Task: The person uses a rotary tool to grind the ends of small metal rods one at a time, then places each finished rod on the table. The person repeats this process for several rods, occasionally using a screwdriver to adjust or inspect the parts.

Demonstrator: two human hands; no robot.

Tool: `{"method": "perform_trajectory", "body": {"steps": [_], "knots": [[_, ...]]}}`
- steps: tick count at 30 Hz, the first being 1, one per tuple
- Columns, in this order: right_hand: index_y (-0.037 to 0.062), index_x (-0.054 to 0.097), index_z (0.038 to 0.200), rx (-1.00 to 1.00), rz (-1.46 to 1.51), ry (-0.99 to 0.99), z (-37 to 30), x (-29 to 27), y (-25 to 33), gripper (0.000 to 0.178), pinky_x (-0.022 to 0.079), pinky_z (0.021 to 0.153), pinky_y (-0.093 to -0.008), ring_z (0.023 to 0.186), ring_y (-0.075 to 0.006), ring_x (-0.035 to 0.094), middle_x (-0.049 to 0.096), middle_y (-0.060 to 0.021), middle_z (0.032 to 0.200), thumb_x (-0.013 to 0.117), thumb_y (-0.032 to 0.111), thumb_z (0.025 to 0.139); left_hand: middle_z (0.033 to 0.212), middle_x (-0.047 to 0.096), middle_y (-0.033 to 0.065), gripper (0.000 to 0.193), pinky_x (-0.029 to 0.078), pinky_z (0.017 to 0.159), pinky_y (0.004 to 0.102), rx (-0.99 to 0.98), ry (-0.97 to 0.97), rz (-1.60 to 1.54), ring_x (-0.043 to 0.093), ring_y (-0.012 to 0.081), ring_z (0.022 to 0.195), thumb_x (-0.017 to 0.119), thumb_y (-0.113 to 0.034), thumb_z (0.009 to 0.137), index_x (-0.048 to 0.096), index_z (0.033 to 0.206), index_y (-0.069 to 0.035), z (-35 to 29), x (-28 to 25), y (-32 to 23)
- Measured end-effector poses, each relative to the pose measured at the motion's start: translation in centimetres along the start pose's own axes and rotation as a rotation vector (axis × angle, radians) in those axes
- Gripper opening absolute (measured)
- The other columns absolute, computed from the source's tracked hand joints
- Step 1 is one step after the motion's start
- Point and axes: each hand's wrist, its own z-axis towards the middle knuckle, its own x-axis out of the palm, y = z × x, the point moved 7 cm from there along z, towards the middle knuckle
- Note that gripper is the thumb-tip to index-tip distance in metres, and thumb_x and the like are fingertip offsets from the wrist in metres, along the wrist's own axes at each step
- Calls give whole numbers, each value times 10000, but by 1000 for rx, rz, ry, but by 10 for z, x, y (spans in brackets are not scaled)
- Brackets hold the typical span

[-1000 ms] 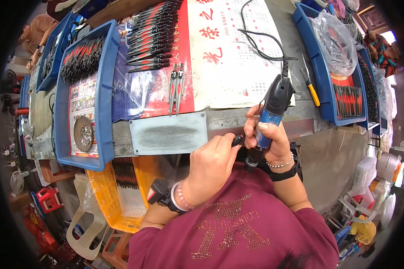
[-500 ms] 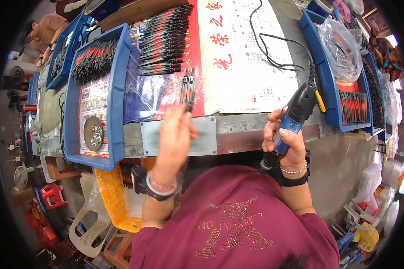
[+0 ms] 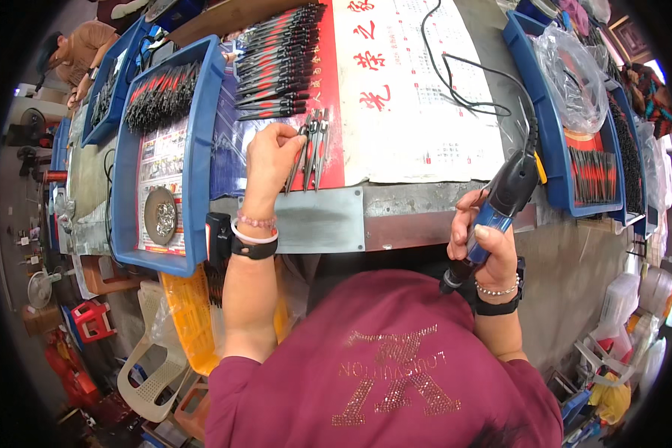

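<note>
My left hand (image 3: 270, 157) is over the table at the front of the mat, its fingers pinched on the upper end of a slim black-and-red pen-like tool (image 3: 295, 166). Beside it lie two or so similar slim tools (image 3: 319, 149), side by side and pointing away from me. My right hand (image 3: 485, 243) is wrapped around a corded electric screwdriver (image 3: 511, 183), black with a blue see-through section. Its tip points down and left, off the table's front edge. Beyond my left hand, many more black-and-red tools (image 3: 280, 63) are lined up in a stack.
A blue tray (image 3: 196, 149) at left holds a heap of tools and a round dish (image 3: 154, 224) of small shiny parts. Another blue tray (image 3: 552, 168) at right holds tools and a plastic bag (image 3: 571, 82). The screwdriver's black cable (image 3: 455, 89) loops over a printed sheet. A person (image 3: 86, 56) is at far left.
My left hand has moved forward and slightly left, laying the slim tool beside the ones on the mat. The screwdriver in my right hand has shifted slightly right.
</note>
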Motion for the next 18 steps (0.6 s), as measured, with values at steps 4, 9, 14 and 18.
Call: {"method": "perform_trajectory", "body": {"steps": [4,9,14,18], "knots": [[-27,510,1151,1,-15,-19,2,-4,-4,456,517,576,-288,592,-162,583,592,-110,765,701,176,790,709,690,108,184,491,613,337,84,-77,84,653,217,631,752,-186,801,703,834,-13,1,-3,-9],[-23,510,1155,2,-21,-28,1,-5,-7,453,519,578,-291,589,-164,582,587,-108,764,695,177,793,690,683,99,168,485,600,330,58,-29,27,642,209,613,723,-189,830,716,868,-26,3,1,0],[-22,509,1159,9,-11,-28,0,-6,-7,452,520,575,-295,590,-170,585,587,-110,769,694,168,794,700,678,105,155,488,602,320,74,-27,23,647,198,627,695,-170,846,714,898,-26,0,-1,5],[-14,503,1164,-2,-22,-12,0,-4,-6,453,519,565,-295,589,-178,587,585,-112,770,693,163,794,703,674,87,153,500,592,295,8,19,-103,636,154,616,674,-126,857,704,929,5,-6,-4,11]]}}
